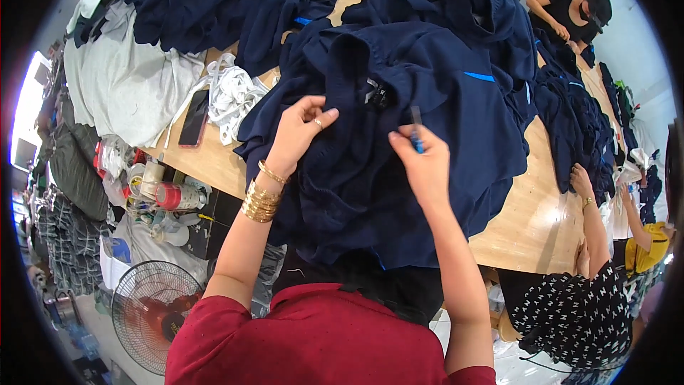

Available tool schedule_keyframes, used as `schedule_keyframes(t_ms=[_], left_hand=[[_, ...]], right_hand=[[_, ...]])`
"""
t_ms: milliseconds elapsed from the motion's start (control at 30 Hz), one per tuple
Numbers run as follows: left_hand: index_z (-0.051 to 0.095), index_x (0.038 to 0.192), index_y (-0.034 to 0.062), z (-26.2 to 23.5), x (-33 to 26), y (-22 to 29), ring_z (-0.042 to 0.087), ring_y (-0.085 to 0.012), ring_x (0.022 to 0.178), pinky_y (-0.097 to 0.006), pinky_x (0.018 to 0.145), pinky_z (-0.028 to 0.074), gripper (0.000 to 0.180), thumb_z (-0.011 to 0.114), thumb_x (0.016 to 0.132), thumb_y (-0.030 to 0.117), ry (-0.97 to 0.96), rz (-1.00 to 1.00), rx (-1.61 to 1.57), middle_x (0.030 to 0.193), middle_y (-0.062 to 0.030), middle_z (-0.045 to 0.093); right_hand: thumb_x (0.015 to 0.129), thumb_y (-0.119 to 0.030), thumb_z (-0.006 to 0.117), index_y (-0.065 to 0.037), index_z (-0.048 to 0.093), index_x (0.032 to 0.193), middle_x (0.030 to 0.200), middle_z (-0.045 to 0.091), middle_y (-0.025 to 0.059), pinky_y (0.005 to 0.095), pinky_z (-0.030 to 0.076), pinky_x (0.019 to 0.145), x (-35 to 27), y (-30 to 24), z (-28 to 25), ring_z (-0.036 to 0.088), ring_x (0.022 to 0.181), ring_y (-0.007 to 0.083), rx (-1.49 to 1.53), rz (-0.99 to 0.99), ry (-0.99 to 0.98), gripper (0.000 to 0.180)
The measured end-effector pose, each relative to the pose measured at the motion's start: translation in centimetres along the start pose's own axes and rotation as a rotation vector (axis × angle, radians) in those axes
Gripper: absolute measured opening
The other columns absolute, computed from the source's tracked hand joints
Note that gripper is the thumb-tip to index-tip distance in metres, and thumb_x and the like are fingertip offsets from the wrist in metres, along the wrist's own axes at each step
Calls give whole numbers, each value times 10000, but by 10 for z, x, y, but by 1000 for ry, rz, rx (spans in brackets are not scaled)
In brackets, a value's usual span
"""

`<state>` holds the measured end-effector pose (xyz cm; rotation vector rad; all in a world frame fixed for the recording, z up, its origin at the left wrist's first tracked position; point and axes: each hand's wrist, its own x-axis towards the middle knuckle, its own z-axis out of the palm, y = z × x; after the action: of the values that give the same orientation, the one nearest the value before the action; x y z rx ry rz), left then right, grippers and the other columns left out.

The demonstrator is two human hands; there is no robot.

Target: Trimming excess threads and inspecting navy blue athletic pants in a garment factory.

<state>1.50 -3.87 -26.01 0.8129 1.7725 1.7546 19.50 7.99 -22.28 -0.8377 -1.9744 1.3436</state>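
Observation:
A navy garment [456, 128] with a gathered, elastic-looking waistband and a small dark label lies heaped in front of me. My left hand [305, 128], wearing gold bangles and a ring, is closed at the garment's left part, thumb and fingers curled together on what looks like a fold of cloth. To the right of the label, my right hand [425, 160] grips a small blue-handled tool [417, 141]. Its thin metal tip points away from me over the cloth; the exact kind of tool is unclear.
More navy garments [206, 0] pile up at the far side. White cords [234, 93] and a phone [194, 120] lie on the wooden table [548, 221] and its left part. A fan [153, 314] stands lower left. Co-workers, one in a patterned top [581, 314], are at the right.

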Motion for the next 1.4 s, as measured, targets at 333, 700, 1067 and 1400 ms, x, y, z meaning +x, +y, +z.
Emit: schedule_keyframes(t_ms=[333,700,1067,1400], left_hand=[[475,1185,37,-7,-26,42,530,-165,1053,-325,951,369,297,453,909,146,-408,-125,-824,1167,-60,555],[497,1220,69,-30,2,-13,544,-272,1067,-437,963,392,343,357,941,209,-329,-113,-1244,1162,-124,573],[569,1112,5,-33,8,1,601,-226,964,-382,899,453,325,366,949,200,-238,-116,-1134,1041,-107,631],[440,1268,25,-24,2,-18,538,-228,1075,-389,972,396,374,332,951,190,-247,-21,-970,1171,-109,561]], right_hand=[[811,-218,578,-119,572,989,837,579,-18,227,388,446,-42,31,-133,478,477,84,1125,344,-68,205],[853,-208,554,-68,598,919,904,628,30,304,463,776,-95,58,-172,601,849,158,992,375,329,161],[862,-223,528,-46,561,898,805,594,39,302,465,722,-120,60,-185,593,756,157,938,372,438,183],[857,-180,542,-54,555,874,808,584,25,271,448,729,-114,63,-181,580,767,130,899,405,426,127]])
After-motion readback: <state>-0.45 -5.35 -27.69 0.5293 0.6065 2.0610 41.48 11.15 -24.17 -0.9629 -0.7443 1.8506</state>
